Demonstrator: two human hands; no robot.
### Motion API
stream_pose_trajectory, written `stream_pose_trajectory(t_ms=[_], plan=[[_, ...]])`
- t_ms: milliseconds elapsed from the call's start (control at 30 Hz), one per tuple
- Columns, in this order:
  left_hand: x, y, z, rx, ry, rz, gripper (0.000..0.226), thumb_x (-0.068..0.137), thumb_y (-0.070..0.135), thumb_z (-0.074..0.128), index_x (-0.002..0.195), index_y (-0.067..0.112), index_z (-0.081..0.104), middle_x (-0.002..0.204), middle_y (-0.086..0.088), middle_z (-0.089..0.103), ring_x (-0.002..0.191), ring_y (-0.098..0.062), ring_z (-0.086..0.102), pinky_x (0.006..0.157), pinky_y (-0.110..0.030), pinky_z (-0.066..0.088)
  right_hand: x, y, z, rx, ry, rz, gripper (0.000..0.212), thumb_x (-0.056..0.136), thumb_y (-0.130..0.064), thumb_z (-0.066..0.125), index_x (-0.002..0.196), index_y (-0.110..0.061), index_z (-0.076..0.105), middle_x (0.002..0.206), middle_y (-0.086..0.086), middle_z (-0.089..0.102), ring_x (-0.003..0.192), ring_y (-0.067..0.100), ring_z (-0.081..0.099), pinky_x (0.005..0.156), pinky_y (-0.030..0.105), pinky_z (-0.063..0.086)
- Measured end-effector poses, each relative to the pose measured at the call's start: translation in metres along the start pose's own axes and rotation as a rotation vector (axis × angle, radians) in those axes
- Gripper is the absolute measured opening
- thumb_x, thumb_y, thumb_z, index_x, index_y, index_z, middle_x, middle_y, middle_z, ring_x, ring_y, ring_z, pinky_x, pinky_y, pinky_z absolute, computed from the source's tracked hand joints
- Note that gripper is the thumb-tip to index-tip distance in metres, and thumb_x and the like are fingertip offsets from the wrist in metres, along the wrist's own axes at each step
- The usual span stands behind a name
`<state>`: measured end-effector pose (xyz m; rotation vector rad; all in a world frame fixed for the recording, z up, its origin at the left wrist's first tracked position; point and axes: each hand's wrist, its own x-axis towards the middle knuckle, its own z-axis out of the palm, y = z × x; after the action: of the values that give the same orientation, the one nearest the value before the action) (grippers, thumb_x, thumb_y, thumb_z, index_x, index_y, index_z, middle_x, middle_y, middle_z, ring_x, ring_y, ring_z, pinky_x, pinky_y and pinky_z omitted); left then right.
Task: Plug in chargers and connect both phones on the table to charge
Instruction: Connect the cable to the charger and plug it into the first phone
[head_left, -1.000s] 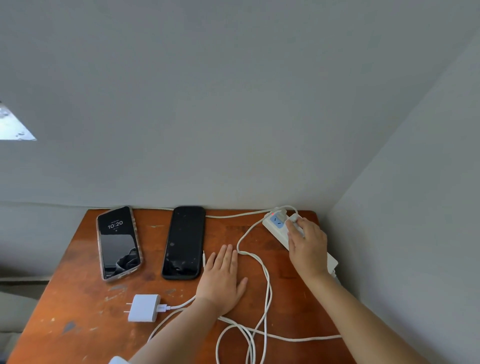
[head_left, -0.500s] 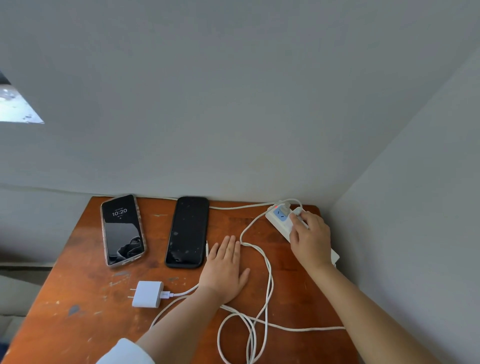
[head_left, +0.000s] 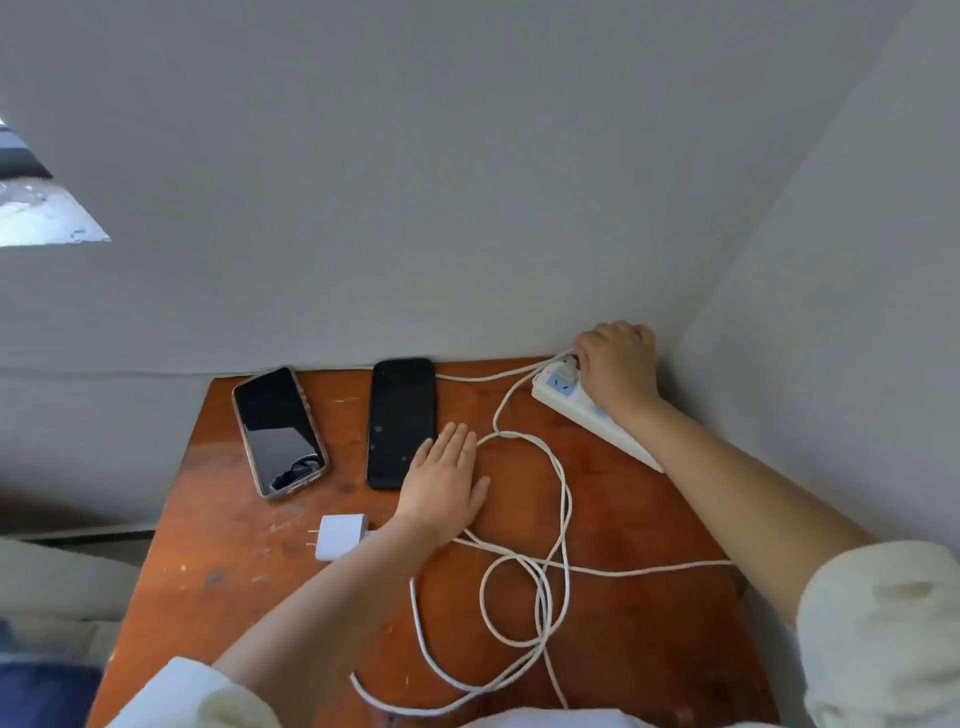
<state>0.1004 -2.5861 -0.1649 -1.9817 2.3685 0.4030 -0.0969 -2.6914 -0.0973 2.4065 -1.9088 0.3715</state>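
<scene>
The right hand (head_left: 618, 371) grips a plug at the power strip's (head_left: 597, 415) far end, while the flat, empty left hand (head_left: 444, 486) lies nearer the unplugged charger (head_left: 340, 536).

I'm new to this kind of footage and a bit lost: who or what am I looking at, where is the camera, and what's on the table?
There is no machine here. A person wears a camera on the head, which looks down at both bare hands. On the wooden table lie two phones, a loose white charger, tangled white cables and a power strip. The left hand rests flat and open beside the darker phone. The right hand reaches to the far end of the strip; what its fingers hold is hidden.
</scene>
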Motion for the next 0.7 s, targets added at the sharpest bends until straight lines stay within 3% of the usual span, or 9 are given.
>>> stream_pose_trajectory(t_ms=[167, 267, 333, 500, 700], plan=[[-0.044, -0.041, 0.0, -0.003, 0.0, -0.032, 0.06, 0.094, 0.047, 0.022, 0.143, 0.016, 0.007, 0.154, -0.002, 0.007, 0.141, -0.016, -0.003, 0.107, -0.028, -0.008, -0.011, -0.009, 0.001, 0.011, 0.008, 0.107, 0.022, 0.094, -0.018, 0.047, 0.107, -0.005, 0.06, 0.11, 0.016, 0.065, 0.108, 0.033, 0.051, 0.1, 0.044, 0.026], [-0.067, -0.061, 0.004, 0.033, -0.033, -0.011, 0.058, 0.094, 0.046, 0.024, 0.143, 0.019, 0.007, 0.154, -0.002, 0.007, 0.141, -0.016, -0.004, 0.106, -0.028, -0.01, -0.027, -0.02, -0.003, 0.04, 0.018, 0.088, 0.032, 0.089, -0.015, 0.055, 0.12, -0.008, 0.054, 0.129, 0.016, 0.054, 0.125, 0.032, 0.04, 0.107, 0.05, 0.02], [-0.077, -0.073, 0.004, 0.06, -0.033, 0.013, 0.058, 0.094, 0.046, 0.025, 0.143, 0.02, 0.009, 0.154, -0.001, 0.008, 0.141, -0.016, -0.004, 0.107, -0.029, -0.01, -0.047, -0.031, -0.002, 0.028, -0.01, 0.069, 0.033, 0.086, -0.014, 0.058, 0.118, -0.006, 0.056, 0.135, 0.016, 0.049, 0.13, 0.033, 0.033, 0.108, 0.051, 0.019], [-0.089, -0.103, -0.002, 0.035, -0.027, 0.04, 0.052, 0.095, 0.042, 0.026, 0.142, 0.022, 0.016, 0.154, 0.0, 0.01, 0.141, -0.016, -0.003, 0.108, -0.029, -0.009, -0.109, -0.072, 0.01, 0.123, -0.17, 0.038, 0.023, 0.089, -0.018, 0.056, 0.106, -0.007, 0.067, 0.122, 0.012, 0.061, 0.126, 0.027, 0.041, 0.109, 0.046, 0.02], [-0.094, -0.124, -0.006, 0.019, -0.031, 0.06, 0.053, 0.094, 0.044, 0.025, 0.142, 0.024, 0.014, 0.154, 0.001, 0.008, 0.141, -0.016, -0.006, 0.107, -0.029, -0.01, -0.138, -0.132, 0.031, 0.07, -0.437, 0.112, 0.037, 0.093, -0.04, 0.045, 0.118, -0.017, 0.059, 0.122, 0.003, 0.061, 0.116, 0.02, 0.048, 0.105, 0.042, 0.027]])
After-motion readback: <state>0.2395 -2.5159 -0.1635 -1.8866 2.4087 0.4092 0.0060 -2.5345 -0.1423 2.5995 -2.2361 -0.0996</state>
